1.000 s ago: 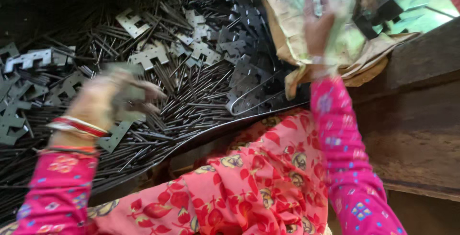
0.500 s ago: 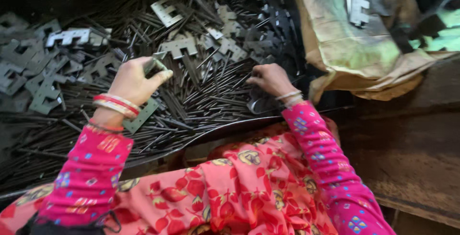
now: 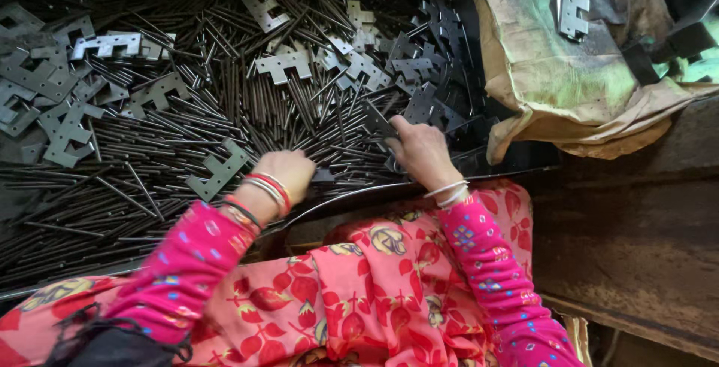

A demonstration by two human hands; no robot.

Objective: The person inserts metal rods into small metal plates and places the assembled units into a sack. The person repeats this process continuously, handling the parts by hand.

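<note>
A dark heap of thin metal rods [image 3: 225, 135] and flat notched plates [image 3: 283, 64] is filling the surface. Right hand [image 3: 421, 153] is pinching a dark plate [image 3: 378, 121] in its fingers [image 3: 397, 123]; left hand [image 3: 288, 172] is lying curled on the rods, grip hidden.

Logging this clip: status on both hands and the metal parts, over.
Left hand down on the thin rods, grip hidden. Right hand pinching a dark flat plate. Finished plate on the sack. Nothing in the way.

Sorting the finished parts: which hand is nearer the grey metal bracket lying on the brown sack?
Right. The right hand lies below-left of the grey metal bracket; the left hand lies farther left.
</note>
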